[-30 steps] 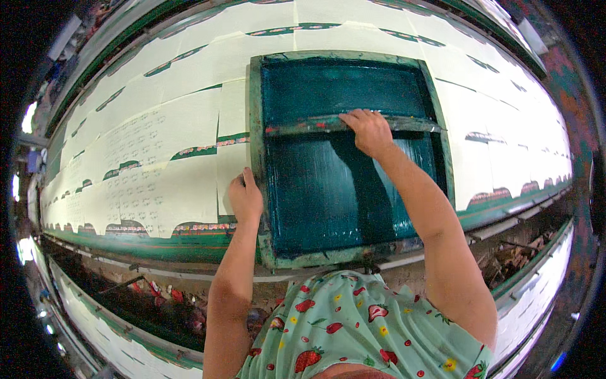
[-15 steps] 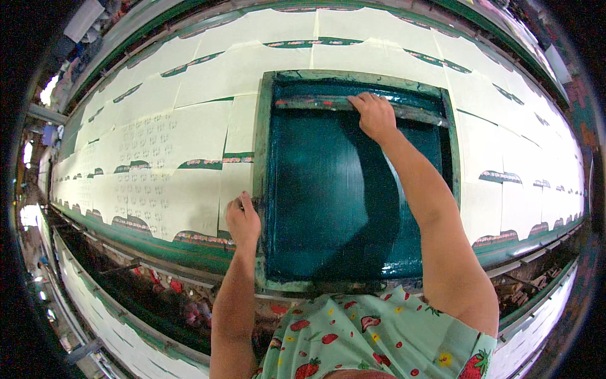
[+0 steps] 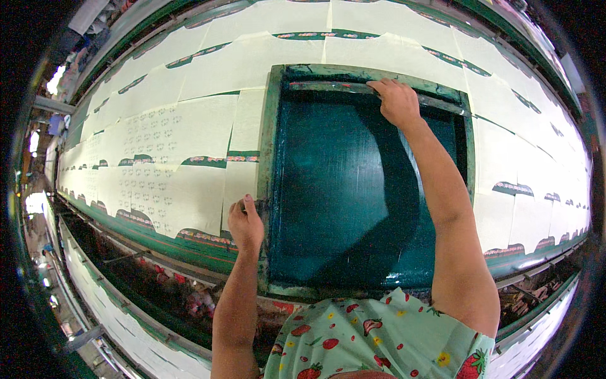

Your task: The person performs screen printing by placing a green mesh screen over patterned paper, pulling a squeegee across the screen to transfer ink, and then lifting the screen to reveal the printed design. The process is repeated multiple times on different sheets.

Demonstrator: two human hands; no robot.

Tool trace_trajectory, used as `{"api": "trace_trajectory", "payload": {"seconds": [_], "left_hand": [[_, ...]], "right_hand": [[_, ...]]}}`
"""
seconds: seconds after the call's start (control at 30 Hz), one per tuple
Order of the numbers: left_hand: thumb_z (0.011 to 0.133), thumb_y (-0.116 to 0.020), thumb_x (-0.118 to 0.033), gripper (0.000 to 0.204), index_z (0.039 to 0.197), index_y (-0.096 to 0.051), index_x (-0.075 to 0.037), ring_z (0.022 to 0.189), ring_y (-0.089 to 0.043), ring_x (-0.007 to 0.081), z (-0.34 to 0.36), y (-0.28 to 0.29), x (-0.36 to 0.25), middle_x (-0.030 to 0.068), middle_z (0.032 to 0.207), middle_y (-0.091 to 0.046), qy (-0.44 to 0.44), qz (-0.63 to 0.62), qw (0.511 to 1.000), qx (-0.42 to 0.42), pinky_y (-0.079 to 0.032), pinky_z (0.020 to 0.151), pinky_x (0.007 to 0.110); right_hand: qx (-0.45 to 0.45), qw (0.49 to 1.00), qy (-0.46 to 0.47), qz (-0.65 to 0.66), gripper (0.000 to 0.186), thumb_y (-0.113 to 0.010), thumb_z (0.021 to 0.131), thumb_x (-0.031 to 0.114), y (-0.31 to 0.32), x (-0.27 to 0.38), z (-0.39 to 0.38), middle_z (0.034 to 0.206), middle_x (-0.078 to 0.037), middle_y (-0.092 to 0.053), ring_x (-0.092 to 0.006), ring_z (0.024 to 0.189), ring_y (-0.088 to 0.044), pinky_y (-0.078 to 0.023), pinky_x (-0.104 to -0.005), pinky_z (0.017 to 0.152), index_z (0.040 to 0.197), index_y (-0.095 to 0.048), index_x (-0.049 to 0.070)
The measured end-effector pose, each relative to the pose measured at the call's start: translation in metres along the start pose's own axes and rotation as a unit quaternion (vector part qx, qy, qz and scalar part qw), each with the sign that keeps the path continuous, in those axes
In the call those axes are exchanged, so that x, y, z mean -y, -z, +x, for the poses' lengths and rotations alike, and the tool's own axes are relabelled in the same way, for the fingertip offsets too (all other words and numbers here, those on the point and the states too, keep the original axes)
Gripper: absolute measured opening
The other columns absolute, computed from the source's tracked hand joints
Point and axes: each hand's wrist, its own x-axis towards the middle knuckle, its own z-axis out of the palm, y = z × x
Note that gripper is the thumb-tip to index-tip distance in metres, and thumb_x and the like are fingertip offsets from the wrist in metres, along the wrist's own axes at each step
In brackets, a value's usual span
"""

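Note:
A screen-printing frame (image 3: 269, 139) lies on pale fabric pieces, its greenish rim around a dark teal mesh (image 3: 328, 189). Across the far end of the mesh lies a long squeegee (image 3: 328, 87), close to the far rim. My right hand (image 3: 399, 104) grips it a little right of its middle, fingers over the top, arm stretched out. Beside the left rim, my left hand (image 3: 245, 224) is closed with the thumb pointing up. Whatever its curled fingers hold, if anything, is hidden. A shadow of my arm falls over the mesh.
Pale fabric pieces (image 3: 208, 126) cover the long green table (image 3: 208, 259), some at the left bearing rows of small dark prints (image 3: 148, 142). Dark patterned strips show between pieces. A rail runs along the near edge, and another covered table (image 3: 120, 303) stands beyond a gap at lower left.
My right hand has pushed the squeegee a little farther away, closer to the far rim. The left hand stays beside the left rim. The whole view has shifted slightly.

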Motion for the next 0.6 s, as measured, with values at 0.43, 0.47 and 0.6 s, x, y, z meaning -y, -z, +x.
{"api": "trace_trajectory", "payload": {"seconds": [0.43, 0.47, 0.6], "left_hand": [[0.115, -0.049, -0.041, 0.055, 0.107, -0.076, 0.006, 0.105, -0.068, 0.0514, 0.002, -0.001, 0.005, 0.0299, 0.107, -0.073, -0.016, -0.023, 1.0, 0.005, -0.052, 0.093, 0.059], [0.115, -0.048, -0.04, 0.054, 0.107, -0.077, 0.005, 0.104, -0.068, 0.0515, 0.005, -0.005, 0.007, 0.0301, 0.106, -0.073, -0.03, -0.029, 0.999, -0.011, -0.052, 0.092, 0.06], [0.114, -0.048, -0.037, 0.051, 0.108, -0.079, 0.003, 0.101, -0.07, 0.0521, 0.006, -0.008, 0.013, 0.0307, 0.105, -0.075, -0.076, -0.014, 0.996, -0.035, -0.054, 0.09, 0.06]], "right_hand": [[0.126, 0.992, -0.002, -0.006, 0.049, -0.072, 0.089, 0.015, 0.02, -0.012, 0.017, 0.129, -0.013, -0.077, -0.0383, 0.119, -0.073, -0.06, -0.0541, 0.101, 0.138, -0.073, 0.02], [0.14, 0.99, 0.002, -0.006, 0.049, -0.071, 0.089, 0.015, 0.021, -0.015, 0.016, 0.129, -0.013, -0.077, -0.0386, 0.12, -0.073, -0.06, -0.0544, 0.101, 0.138, -0.073, 0.02], [0.218, 0.976, 0.012, 0.006, 0.047, -0.067, 0.091, 0.016, 0.045, 0.006, -0.006, 0.127, -0.014, -0.077, -0.0398, 0.121, -0.072, -0.059, -0.0557, 0.102, 0.137, -0.072, 0.017]]}}
